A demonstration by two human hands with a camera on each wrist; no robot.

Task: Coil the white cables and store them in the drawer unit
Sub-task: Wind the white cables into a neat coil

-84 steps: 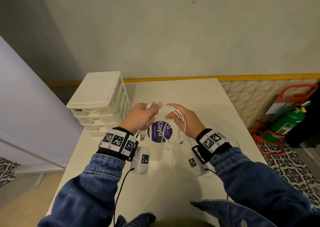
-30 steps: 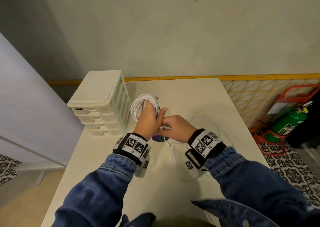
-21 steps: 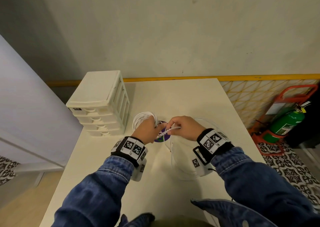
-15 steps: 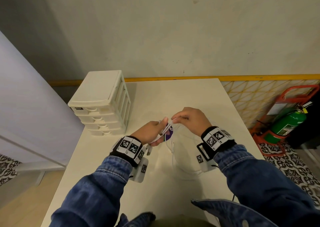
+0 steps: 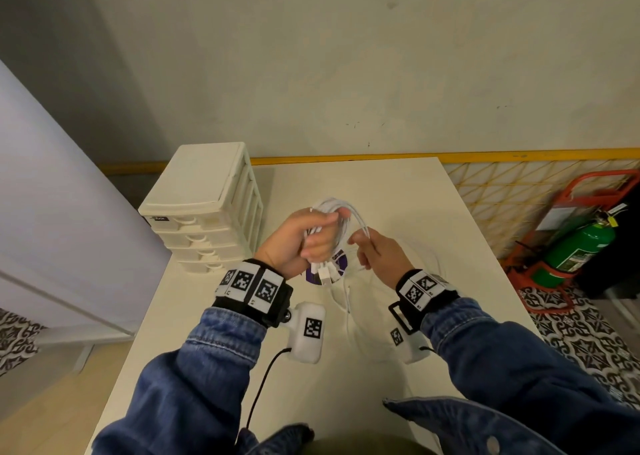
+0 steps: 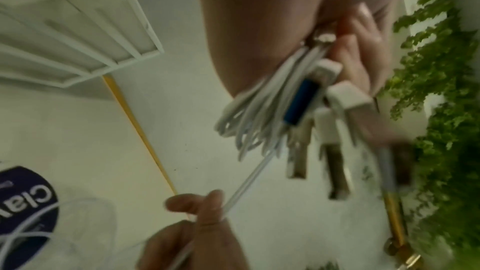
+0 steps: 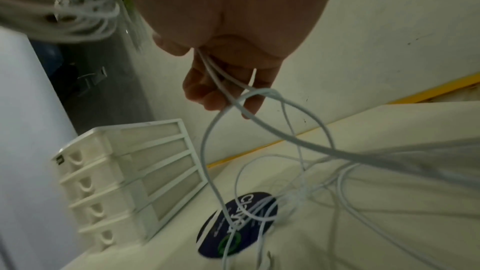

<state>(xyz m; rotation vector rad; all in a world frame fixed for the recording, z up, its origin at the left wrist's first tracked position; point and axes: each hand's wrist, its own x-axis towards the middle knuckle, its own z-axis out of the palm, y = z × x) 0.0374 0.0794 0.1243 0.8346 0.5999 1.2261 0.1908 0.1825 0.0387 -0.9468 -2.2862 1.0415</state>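
My left hand (image 5: 304, 243) grips a bundle of coiled white cable (image 5: 341, 212) above the table; its loops arch over the fist and USB plugs (image 5: 323, 274) hang below. In the left wrist view the coil (image 6: 259, 122) and plugs (image 6: 298, 102) show in the curled fingers. My right hand (image 5: 372, 250) pinches loose cable strands (image 7: 221, 81) just right of the coil. More slack cable (image 7: 324, 188) trails down onto the table. The cream drawer unit (image 5: 204, 208) stands at the table's left, all drawers closed.
A round purple sticker (image 5: 337, 264) lies on the white table (image 5: 381, 184) under my hands. A green fire extinguisher (image 5: 575, 250) in a red stand is on the floor at the right. A wall runs behind the table.
My left hand has lifted and turned, so the coil now arches over its fist. My right hand moved lower and right along the cable, bringing round another stretch of slack.
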